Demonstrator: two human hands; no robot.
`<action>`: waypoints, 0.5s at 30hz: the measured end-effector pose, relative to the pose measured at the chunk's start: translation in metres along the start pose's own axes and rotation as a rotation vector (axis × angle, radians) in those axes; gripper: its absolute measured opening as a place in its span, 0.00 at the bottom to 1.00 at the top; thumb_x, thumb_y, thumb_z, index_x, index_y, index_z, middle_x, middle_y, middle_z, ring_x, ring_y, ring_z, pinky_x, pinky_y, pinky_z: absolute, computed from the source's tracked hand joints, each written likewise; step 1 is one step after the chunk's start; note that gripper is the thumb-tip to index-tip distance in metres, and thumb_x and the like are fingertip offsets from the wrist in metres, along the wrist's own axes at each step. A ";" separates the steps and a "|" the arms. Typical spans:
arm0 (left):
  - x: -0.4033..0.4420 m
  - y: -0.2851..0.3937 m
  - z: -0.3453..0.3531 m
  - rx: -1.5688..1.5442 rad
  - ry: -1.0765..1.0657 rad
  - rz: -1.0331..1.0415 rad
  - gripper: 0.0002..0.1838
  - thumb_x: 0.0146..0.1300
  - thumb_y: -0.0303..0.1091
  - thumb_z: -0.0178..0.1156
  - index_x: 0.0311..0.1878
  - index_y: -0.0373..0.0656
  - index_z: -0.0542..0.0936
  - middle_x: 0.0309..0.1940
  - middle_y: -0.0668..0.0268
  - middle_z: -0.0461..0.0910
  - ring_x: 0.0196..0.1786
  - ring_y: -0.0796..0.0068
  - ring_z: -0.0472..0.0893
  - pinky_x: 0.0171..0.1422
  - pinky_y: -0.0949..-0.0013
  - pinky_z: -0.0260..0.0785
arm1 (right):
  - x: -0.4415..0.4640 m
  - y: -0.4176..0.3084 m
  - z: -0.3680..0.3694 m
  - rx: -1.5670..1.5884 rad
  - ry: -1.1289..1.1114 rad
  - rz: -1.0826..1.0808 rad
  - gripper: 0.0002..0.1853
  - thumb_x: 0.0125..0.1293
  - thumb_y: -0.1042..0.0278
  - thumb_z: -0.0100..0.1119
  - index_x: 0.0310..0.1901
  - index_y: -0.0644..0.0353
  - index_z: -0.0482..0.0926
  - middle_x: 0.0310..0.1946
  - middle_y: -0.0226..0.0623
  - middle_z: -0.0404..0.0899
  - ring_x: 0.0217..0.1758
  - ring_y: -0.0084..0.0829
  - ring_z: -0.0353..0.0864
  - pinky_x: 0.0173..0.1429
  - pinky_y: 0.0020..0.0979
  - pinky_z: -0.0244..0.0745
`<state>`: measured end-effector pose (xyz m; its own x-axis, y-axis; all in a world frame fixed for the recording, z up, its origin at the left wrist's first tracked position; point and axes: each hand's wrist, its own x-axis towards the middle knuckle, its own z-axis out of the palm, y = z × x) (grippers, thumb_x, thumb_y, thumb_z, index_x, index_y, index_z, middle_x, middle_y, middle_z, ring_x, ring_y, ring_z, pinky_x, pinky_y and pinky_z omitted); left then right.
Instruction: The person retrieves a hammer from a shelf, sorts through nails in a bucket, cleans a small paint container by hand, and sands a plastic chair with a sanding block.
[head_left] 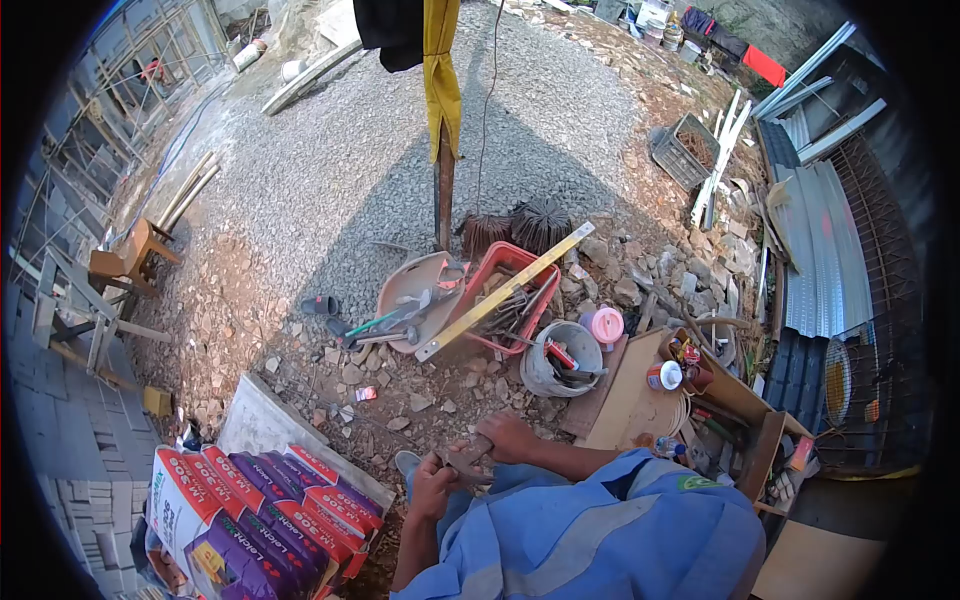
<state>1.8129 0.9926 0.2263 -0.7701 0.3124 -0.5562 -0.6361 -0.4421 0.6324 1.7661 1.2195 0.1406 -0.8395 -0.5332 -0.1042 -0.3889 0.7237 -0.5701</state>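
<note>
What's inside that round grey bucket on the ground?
The bucket holds a red-and-white item and what look like tool handles, poking up near the rim. Whatever lies beneath them is hidden by those things and the bucket's wall.

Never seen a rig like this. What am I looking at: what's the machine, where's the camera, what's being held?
There's no machine: it's a person working bare-handed. The single picture comes from a camera on their head, looking forward and down, so their blue clothing fills the bottom. The left hand and right hand both grip a small grey-brown piece; I can't tell what it is. On the stony ground ahead, a long yellow bar lies across a red tub of tools, beside a grey bucket. Printed bags are stacked at lower left; an open wooden box of assorted items is at right.
</note>
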 end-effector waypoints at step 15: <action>0.010 0.204 -0.245 -0.137 -0.014 0.083 0.24 0.66 0.25 0.56 0.66 0.39 0.73 0.56 0.56 0.83 0.51 0.62 0.87 0.53 0.57 0.83 | 0.267 -0.195 0.103 0.124 -0.150 0.212 0.18 0.62 0.56 0.65 0.48 0.58 0.76 0.49 0.49 0.81 0.57 0.53 0.80 0.57 0.50 0.77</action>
<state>1.6871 0.6997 0.2175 -0.8207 0.2813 -0.4972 -0.5588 -0.5767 0.5960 1.6570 0.8903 0.1399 -0.8279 -0.4411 -0.3464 -0.1530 0.7718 -0.6172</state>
